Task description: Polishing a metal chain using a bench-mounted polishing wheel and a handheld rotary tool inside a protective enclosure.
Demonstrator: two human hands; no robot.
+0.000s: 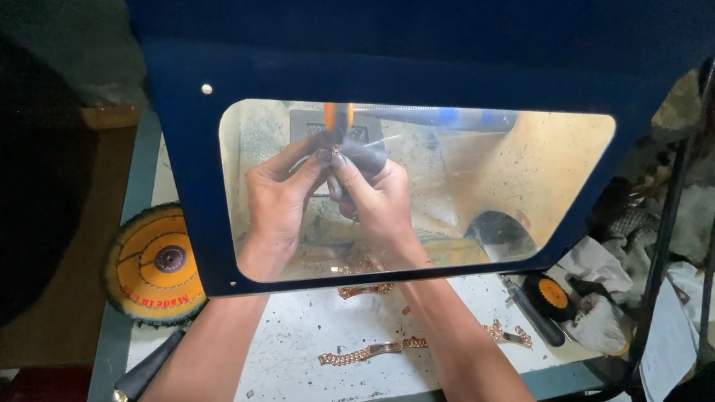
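A small metal piece (336,152) is pinched between both hands, left hand (280,197) and right hand (377,198), fingertips pressed together. They're boxed in tight behind the blue hood's window (548,156).

I'm in a small jewellery polishing workshop. In front of me: blue dust hood (403,51) w/ clear window (461,175), inside walls caked in yellowish dust, spinning orange-tipped polishing spindle (338,116) at the back. My desk (293,366) is grimy, speckled w/ grit. Rose-gold bracelet chains (373,351) lie on it, plus a yellow stitched buffing wheel (157,263) at left, a smaller orange wheel (551,293) & dirty rags (599,318) at right.
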